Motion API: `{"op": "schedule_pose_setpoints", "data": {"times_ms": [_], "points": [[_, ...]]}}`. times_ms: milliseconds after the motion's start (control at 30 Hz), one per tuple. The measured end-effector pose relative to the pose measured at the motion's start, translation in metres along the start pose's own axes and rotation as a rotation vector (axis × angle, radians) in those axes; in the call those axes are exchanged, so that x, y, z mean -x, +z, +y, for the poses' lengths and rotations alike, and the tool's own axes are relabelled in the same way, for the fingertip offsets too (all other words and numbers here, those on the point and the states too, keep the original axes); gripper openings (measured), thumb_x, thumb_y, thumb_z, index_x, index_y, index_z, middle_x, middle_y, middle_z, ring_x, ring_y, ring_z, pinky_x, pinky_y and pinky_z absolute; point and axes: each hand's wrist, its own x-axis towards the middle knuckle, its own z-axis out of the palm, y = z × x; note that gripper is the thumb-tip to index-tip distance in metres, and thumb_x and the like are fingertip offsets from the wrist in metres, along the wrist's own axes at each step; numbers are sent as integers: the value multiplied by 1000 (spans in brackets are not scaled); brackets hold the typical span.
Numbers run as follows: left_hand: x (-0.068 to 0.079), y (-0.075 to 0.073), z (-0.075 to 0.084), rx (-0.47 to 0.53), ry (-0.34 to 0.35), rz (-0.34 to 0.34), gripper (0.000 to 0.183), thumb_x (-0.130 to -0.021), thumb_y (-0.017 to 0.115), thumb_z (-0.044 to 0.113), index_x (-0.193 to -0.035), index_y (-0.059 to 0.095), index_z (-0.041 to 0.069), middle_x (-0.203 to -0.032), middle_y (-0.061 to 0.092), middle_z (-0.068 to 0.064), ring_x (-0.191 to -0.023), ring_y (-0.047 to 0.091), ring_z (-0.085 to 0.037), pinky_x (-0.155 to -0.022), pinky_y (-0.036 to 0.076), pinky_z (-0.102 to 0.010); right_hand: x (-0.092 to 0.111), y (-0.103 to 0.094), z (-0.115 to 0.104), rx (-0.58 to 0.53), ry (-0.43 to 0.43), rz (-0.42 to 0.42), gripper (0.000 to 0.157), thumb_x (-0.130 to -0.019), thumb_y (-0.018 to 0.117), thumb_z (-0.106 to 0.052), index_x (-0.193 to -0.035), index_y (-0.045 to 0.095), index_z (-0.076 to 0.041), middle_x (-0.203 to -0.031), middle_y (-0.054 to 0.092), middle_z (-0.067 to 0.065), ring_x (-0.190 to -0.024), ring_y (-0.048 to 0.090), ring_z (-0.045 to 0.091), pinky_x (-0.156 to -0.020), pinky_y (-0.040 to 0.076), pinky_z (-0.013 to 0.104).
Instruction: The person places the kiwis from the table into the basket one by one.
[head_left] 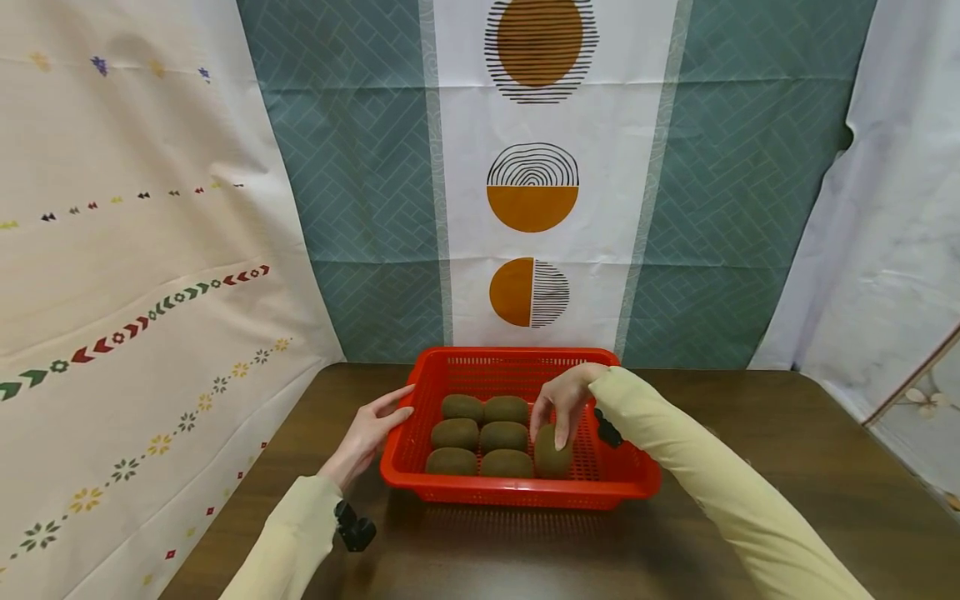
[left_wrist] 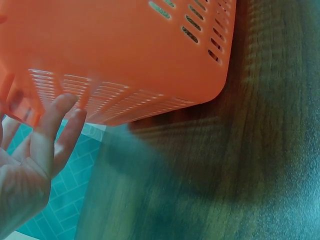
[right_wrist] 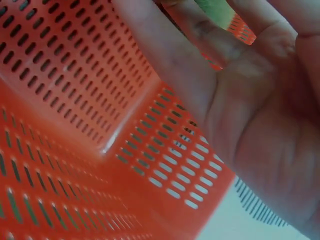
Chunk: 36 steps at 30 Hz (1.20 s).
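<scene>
A red slotted plastic basket sits on the dark wooden table, several brown kiwis lying in rows in its left and middle part. My right hand reaches over the far right rim and grips one kiwi between thumb and fingers; this kiwi stands lengthwise beside the rows. In the right wrist view, part of the kiwi shows behind the fingers. At the basket's left side, my left hand touches the rim with thumb and fingers extended. The left wrist view shows these fingers against the outer wall.
The wooden table extends on both sides of the basket. Behind it hangs a teal and white cloth with orange circle patterns. A patterned white cloth hangs at the left, and a pale one at the right.
</scene>
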Motion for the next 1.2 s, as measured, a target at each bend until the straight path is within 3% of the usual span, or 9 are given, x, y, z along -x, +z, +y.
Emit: {"op": "schedule_pose_setpoints", "data": {"times_ms": [267,700,1000,1200], "points": [[-3,-1,-2,3,-8,6,50,-89,57,6,-136,39,3,-125,46,-27,-99,54,-41,-72,49,-45,-10,4,5,-2,40,-27,38,-78,67,6,-114,61,-2,-132,37,6,-119,36,20,-77,50,36],[-14,-8,-20,-17,16,37,50,-88,60,13,-135,43,9,-124,48,-23,-97,57,-37,-71,50,-45,-21,11,13,-38,75,-44,37,-79,65,7,-114,61,-4,-134,36,9,-123,31,23,-78,49,36],[-16,-8,-20,-35,22,47,49,-87,61,13,-134,45,10,-122,50,-23,-95,58,-36,-71,50,-44,-16,8,13,-23,53,3,39,-79,66,3,-116,60,-5,-131,40,10,-121,36,23,-79,49,36],[-15,-8,-22,-37,18,51,50,-87,61,14,-134,45,10,-122,50,-23,-95,58,-36,-72,50,-44,-8,7,11,9,16,32,37,-80,67,-1,-116,61,-4,-118,52,8,-111,46,24,-79,48,38]]}}
